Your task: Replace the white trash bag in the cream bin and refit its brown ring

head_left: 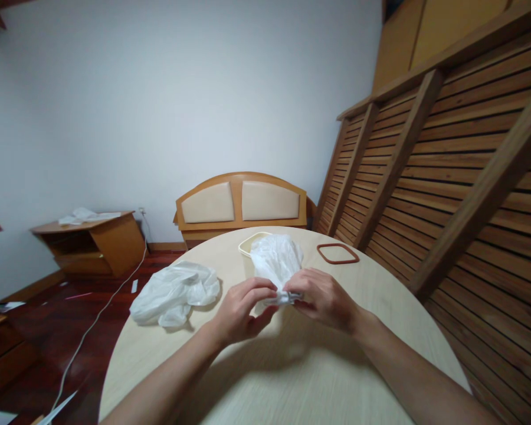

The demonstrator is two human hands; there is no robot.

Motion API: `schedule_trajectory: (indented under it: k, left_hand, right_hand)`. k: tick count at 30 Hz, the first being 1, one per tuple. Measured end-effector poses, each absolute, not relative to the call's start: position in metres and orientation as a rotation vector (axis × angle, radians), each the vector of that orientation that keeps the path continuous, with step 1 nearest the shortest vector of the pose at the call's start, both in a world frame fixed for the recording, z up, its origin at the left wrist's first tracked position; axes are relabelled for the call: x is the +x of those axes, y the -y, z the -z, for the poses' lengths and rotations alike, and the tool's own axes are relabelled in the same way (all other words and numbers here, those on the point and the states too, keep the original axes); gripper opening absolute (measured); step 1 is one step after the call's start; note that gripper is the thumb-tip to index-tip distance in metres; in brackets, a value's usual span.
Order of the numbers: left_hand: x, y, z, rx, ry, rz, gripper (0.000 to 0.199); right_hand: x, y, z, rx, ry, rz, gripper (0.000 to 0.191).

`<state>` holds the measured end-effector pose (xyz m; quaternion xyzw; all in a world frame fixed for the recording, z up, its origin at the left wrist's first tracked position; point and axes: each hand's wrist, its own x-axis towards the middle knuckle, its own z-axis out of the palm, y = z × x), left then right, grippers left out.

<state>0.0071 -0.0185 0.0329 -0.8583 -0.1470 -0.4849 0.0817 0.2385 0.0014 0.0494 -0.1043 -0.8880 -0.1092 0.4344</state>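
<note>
A thin white plastic bag (276, 255) is gathered to a narrow neck between my two hands, near the middle of the round table. My left hand (246, 307) is closed, its fingertips on the left side of the twisted neck. From the right, my right hand (325, 298) pinches the same neck. The bag's body spreads out beyond my fingers and partly covers a cream rectangular container (246, 244), of which the rim shows at the back left. Whether anything is inside the bag, I cannot tell.
On the round table (336, 366), a crumpled white plastic bag (177, 292) lies left and a brown rounded frame (337, 254) lies right. Behind stands a padded headboard (241, 200). A slatted wooden panel (425, 177) leans close on the right. A white cable (101, 316) crosses the floor.
</note>
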Motion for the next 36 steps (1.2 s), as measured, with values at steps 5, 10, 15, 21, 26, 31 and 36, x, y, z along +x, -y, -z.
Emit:
schedule_trajectory:
  k: [5, 10, 15, 21, 26, 31, 36]
  left_hand:
    - [-0.005, 0.013, -0.034, -2.553, 0.552, 1.351, 0.043]
    - [-0.017, 0.0, -0.029, -2.515, 0.728, 1.24, 0.052]
    - [-0.022, -0.02, -0.018, -2.347, 1.098, 1.282, 0.055]
    - [-0.017, -0.035, -0.004, -2.359, 1.315, 1.367, 0.045]
    - [-0.01, -0.034, -0.001, -2.337, 1.38, 1.551, 0.027]
    - [-0.004, -0.026, -0.005, -2.316, 1.343, 1.612, 0.016]
    - [0.0, -0.019, -0.007, -2.265, 1.301, 1.609, 0.013]
  right_hand:
    - [0.248, -0.004, -0.057, -0.308, 2.172, 0.447, 0.022]
    - [0.26, -0.007, -0.061, -0.35, 2.052, 0.397, 0.022]
    - [0.27, -0.013, -0.061, -0.445, 1.932, 0.373, 0.031]
    - [0.274, -0.016, -0.063, -0.514, 1.834, 0.256, 0.022]
    - [0.275, -0.016, -0.063, -0.56, 1.762, 0.139, 0.015]
    - [0.282, -0.026, -0.058, -0.674, 1.65, 0.042, 0.011]
    - [0.292, -0.042, -0.049, -0.714, 1.541, -0.175, 0.016]
